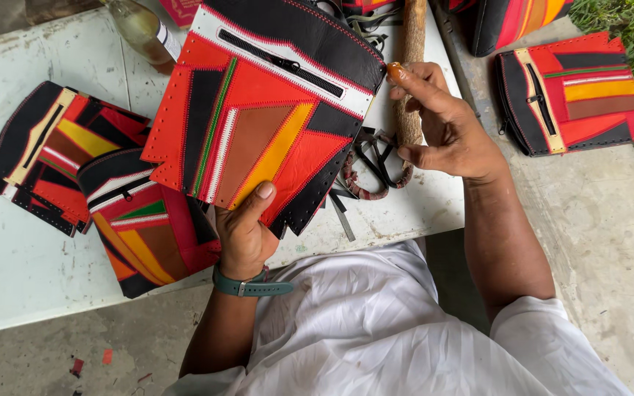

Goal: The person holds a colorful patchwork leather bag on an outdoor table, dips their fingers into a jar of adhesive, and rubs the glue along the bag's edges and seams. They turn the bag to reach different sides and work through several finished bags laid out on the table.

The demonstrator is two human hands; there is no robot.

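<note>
White shirt [376, 323] closest to the lens, teal watch [251, 286] on the left wrist. Left hand [243, 231] pinching the patchwork leather panel [258, 125] at its bottom edge, thumb on the front, fingers [221, 220] tucked behind, so closed on it. Held up over the near edge of the tabletop [16, 264], tilted. Looks light and floppy-ish but stiff enough to keep shape from one pinch; probably best grabbed along the black border, away from the zipper. Right hand [445, 128] half open, fingertip touching the panel's upper right corner, not gripping anything as far as visible. Wooden stick [410, 66] and scissors [376, 158] just behind it. More patchwork pieces [75, 161] near the left edge, another one [574, 92] on the concrete at right.
</note>
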